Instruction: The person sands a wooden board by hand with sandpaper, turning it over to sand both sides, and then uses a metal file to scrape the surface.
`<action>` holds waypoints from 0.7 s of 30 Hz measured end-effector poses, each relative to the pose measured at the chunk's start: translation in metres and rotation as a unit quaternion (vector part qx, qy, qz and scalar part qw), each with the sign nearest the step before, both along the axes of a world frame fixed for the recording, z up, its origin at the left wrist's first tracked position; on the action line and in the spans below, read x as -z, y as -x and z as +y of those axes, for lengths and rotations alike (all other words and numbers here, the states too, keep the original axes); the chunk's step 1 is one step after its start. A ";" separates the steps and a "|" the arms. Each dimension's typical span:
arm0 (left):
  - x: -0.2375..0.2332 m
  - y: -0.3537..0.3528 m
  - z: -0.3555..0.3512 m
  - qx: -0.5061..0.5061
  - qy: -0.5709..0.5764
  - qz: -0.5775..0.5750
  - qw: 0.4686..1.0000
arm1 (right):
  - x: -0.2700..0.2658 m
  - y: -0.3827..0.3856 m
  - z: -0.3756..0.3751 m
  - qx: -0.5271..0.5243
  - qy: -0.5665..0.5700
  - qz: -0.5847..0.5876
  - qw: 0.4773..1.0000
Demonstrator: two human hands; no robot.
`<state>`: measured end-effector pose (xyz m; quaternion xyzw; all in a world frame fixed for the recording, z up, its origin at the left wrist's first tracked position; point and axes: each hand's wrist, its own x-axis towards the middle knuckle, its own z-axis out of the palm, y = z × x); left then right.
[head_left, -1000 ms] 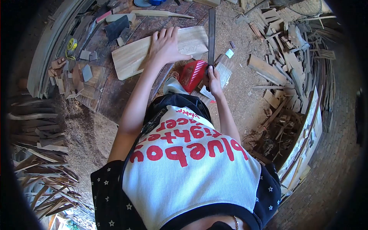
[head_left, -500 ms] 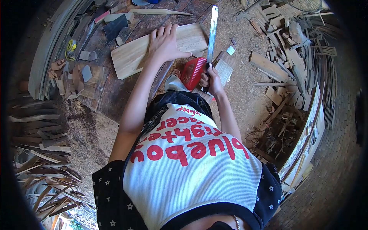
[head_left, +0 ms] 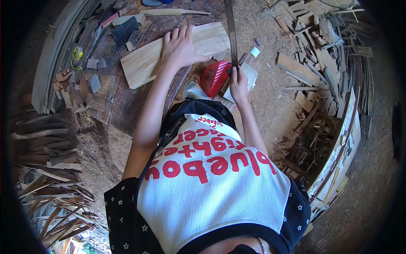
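Observation:
My left hand [head_left: 176, 48] lies with fingers spread on a pale wooden board [head_left: 144, 63], pressing it onto the dark workbench. Pencil-like marks show near the board's right end. In my right hand [head_left: 238, 86] is a handsaw [head_left: 231, 31], its long narrow blade pointing away from me. The blade looks dark and stands just past the board's right end; its tip runs out at the top of the view. My fingers hide most of the handle. Beside that hand, below the board, is a red plastic container [head_left: 215, 79] with a ribbed side.
On the dark workbench [head_left: 127, 103] are a yellow tape measure [head_left: 77, 53], a dark block [head_left: 125, 31], a long tapered wood piece [head_left: 173, 12] and small offcuts [head_left: 63, 76]. Scrap wood [head_left: 298, 70] is heaped on the right. Sawdust covers the floor [head_left: 268, 97].
The saw has turned in my right hand, its blade going from bright to dark, and shifted slightly away from me. My left hand stays on the board.

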<state>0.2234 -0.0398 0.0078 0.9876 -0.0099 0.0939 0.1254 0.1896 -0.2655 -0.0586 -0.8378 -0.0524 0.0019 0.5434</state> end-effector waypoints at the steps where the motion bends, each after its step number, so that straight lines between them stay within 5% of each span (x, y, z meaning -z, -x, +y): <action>1: -0.002 0.000 0.000 -0.001 -0.001 0.006 1.000 | -0.017 0.003 0.006 0.007 0.030 0.023 0.999; 21: 0.000 -0.001 -0.001 -0.002 -0.002 0.001 1.000 | -0.010 0.013 -0.004 -0.013 0.136 -0.013 0.990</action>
